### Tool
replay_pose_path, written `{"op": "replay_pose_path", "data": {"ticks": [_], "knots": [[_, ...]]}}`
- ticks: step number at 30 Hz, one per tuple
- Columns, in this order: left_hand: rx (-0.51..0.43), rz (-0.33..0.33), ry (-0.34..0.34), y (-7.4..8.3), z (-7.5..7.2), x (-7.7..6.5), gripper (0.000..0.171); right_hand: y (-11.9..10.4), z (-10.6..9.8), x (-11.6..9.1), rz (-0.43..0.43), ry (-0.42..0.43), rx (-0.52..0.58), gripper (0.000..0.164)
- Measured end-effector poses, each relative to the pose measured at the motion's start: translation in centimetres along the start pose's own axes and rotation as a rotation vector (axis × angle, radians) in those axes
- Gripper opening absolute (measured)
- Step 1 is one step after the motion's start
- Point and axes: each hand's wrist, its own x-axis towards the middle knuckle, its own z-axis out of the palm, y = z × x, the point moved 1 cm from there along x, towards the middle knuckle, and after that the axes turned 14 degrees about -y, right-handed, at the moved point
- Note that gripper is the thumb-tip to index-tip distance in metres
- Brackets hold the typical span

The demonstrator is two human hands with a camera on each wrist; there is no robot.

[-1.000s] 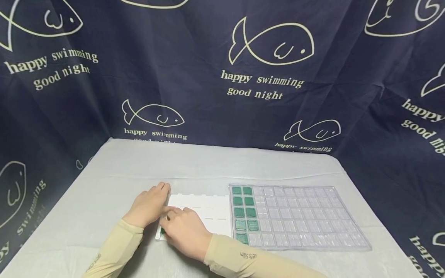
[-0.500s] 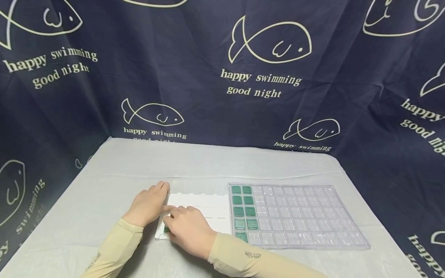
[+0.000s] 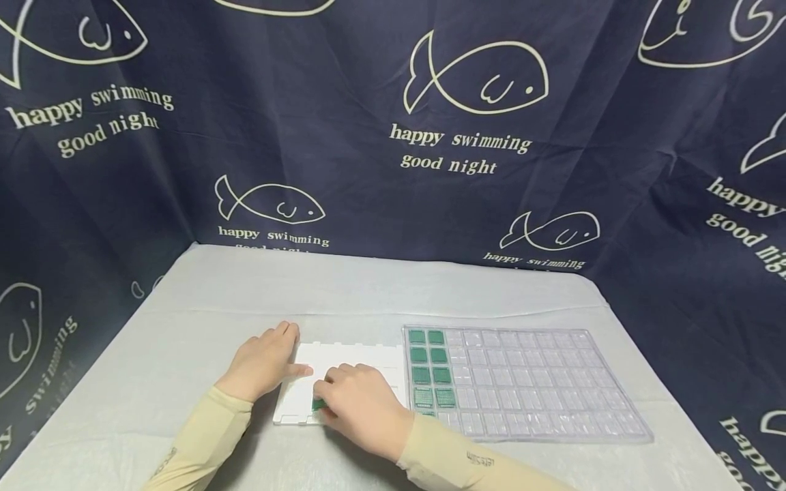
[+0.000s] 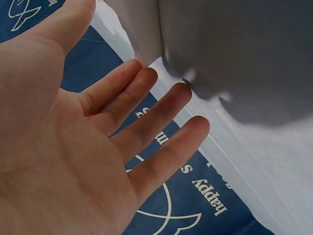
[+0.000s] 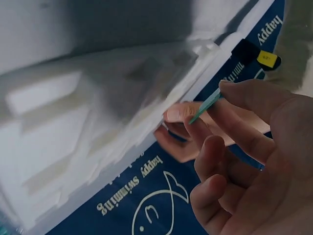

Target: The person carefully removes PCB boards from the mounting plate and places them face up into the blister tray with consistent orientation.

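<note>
My right hand [image 3: 365, 409] pinches a small green circuit board [image 3: 318, 404] between thumb and fingers over the front of a white tray [image 3: 295, 402]. Seen edge-on in the right wrist view, the thin green board [image 5: 205, 107] sticks out from under the thumb tip, and the other fingers are bent. My left hand [image 3: 264, 358] lies along the white tray's left edge, its thumb reaching over the top. In the left wrist view, the fingers of the left hand [image 4: 122, 122] are spread and nearly straight, holding nothing.
A clear compartment tray [image 3: 522, 382] stands against the white tray's right side. Several green boards [image 3: 439, 354] fill its two left columns, partly hidden at the front by the right arm. A dark fish-print curtain [image 3: 368, 204] hangs around the table [image 3: 344, 286].
My right hand has drawn rightward from the white tray's left end toward its middle, carrying the green board. The left hand stays where it was.
</note>
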Motion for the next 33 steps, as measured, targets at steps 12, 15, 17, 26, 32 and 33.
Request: {"op": "replay_pose_path", "data": {"ticks": [12, 15, 17, 26, 32, 33], "knots": [[0.002, 0.004, -0.007, -0.3, 0.2, -0.2, 0.056, 2.4, -0.6, -2.8, 0.041, 0.043, 0.106, 0.012], [0.003, 0.006, -0.010, -0.3, 0.2, -0.2, 0.057, 3.0, -0.6, -3.6, 0.054, 0.057, 0.125, 0.012], [0.002, 0.008, -0.013, -0.3, 0.2, -0.1, 0.057, 3.4, -0.7, -4.3, 0.068, 0.062, 0.140, 0.012], [-0.001, 0.006, -0.024, -0.3, -0.1, -0.2, 0.055, 5.5, 0.2, -7.0, 0.127, 0.038, 0.219, 0.012], [-0.011, 0.017, -0.029, -0.2, -0.2, -0.2, 0.054, 6.6, 0.8, -9.0, 0.145, -0.003, 0.264, 0.015], [-0.011, 0.019, -0.028, -0.1, -0.2, -0.2, 0.055, 6.7, 0.9, -9.4, 0.148, -0.010, 0.267, 0.015]]}}
